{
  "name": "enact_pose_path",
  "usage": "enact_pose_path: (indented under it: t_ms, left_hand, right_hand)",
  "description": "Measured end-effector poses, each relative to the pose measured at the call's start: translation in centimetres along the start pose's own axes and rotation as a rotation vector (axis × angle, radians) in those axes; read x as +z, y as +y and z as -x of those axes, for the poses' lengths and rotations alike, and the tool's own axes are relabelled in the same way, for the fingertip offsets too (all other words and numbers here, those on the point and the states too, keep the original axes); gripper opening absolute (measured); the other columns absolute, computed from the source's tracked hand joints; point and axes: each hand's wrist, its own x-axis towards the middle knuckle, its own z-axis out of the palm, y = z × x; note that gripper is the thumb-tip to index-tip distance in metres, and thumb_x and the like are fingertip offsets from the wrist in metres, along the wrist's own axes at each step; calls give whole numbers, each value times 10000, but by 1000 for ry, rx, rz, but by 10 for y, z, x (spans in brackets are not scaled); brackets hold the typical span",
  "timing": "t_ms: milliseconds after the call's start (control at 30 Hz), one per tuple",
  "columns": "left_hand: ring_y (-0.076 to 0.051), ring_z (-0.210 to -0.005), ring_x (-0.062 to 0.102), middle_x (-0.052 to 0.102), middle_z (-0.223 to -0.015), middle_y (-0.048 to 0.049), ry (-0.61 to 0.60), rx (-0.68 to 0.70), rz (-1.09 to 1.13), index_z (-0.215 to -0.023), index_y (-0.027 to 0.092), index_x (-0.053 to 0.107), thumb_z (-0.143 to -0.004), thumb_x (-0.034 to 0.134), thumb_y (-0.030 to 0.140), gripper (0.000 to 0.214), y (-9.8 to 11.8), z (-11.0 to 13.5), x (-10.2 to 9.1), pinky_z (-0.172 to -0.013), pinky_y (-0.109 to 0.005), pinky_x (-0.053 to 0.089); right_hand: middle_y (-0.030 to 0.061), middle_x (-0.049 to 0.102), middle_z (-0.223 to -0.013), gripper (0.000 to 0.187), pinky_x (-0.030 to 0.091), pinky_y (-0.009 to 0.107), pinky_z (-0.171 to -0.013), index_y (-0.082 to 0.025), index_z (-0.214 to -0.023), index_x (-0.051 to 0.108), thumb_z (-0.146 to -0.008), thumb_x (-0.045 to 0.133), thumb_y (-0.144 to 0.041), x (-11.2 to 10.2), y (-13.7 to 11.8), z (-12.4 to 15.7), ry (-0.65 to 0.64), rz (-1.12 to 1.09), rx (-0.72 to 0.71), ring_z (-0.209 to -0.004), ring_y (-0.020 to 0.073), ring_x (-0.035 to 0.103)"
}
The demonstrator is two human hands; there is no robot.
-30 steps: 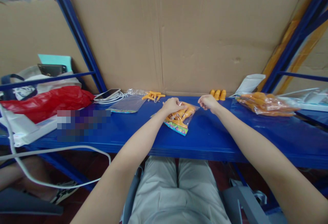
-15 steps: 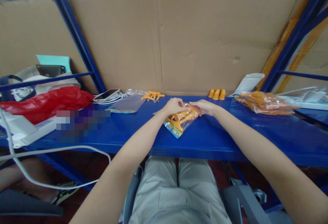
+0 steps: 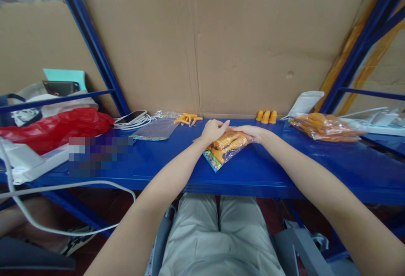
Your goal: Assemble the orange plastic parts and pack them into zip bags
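A clear plastic bag with orange plastic pieces inside lies tilted on the blue shelf, its colourful printed edge toward me. My left hand is closed at the bag's upper left, with the thumb raised. My right hand grips the bag's far right side; its fingers are partly hidden behind the plastic. Behind my left hand lie several small orange pieces with metal clips, beside a flat clear bag.
Three orange caps stand at the back. A filled bag of orange pieces lies to the right. On the left are a phone on a coiled white cable, a red plastic bag and a white cable. Cardboard walls the back.
My right hand has moved further over the bag's far edge, its fingers now flatter behind it. My left thumb has lifted. The bag has shifted slightly.
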Motion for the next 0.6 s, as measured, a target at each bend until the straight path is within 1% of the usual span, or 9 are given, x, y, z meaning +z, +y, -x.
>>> enact_pose_path:
  t_ms: [67, 167, 267, 367, 467, 600]
  left_hand:
    - [-164, -601, 597, 673, -577, -45, 10, 6, -9, -542, 175, 666, -937, 423, 449, 538, 2, 1, -1, -632, -272, 396]
    - [-160, -566, 567, 634, -529, -38, 36, 20, -51, -516, 175, 642, -940, 419, 450, 553, 4, 3, -1, -599, -274, 373]
    - [-155, -540, 542, 592, -490, -29, 52, 26, -84, -496, 175, 621, -942, 408, 457, 569, 5, 3, -1, -568, -275, 348]
    - [-157, -541, 548, 579, -489, -29, 65, 17, -107, -497, 173, 619, -950, 385, 455, 583, 5, 4, 0, -563, -277, 345]
    - [-173, -585, 588, 610, -529, -38, 102, -12, -104, -529, 176, 636, -950, 377, 465, 572, 4, 2, -2, -590, -276, 371]
    - [-202, -722, 653, 688, -651, -62, 231, -74, -15, -626, 185, 676, -964, 321, 498, 582, -2, -1, -9, -657, -275, 423]
  right_hand:
    - [53, 719, -748, 154, 557, 227, -643, -149, -928, 663, -948, 521, -204, 2, 0, 2, 6, -64, 38, -607, 131, 659]
    - [49, 701, -679, 99, 552, 200, -597, -155, -829, 636, -904, 621, -218, 3, 1, 3, 81, -47, 54, -582, 128, 650]
    - [43, 685, -627, 148, 543, 190, -549, -159, -776, 618, -862, 695, -251, 5, 3, 1, 141, -57, 40, -532, 122, 630]
    - [47, 678, -606, 152, 535, 195, -521, -138, -754, 611, -837, 718, -207, 8, 5, -3, 191, -94, 46, -498, 120, 621]
    - [64, 690, -623, 116, 540, 212, -527, -116, -768, 617, -813, 721, -144, 9, 6, -6, 213, -116, 36, -510, 135, 638]
    - [93, 713, -691, 58, 576, 257, -614, -100, -842, 630, -814, 680, -107, 6, 2, -5, 217, -159, -48, -600, 168, 683]
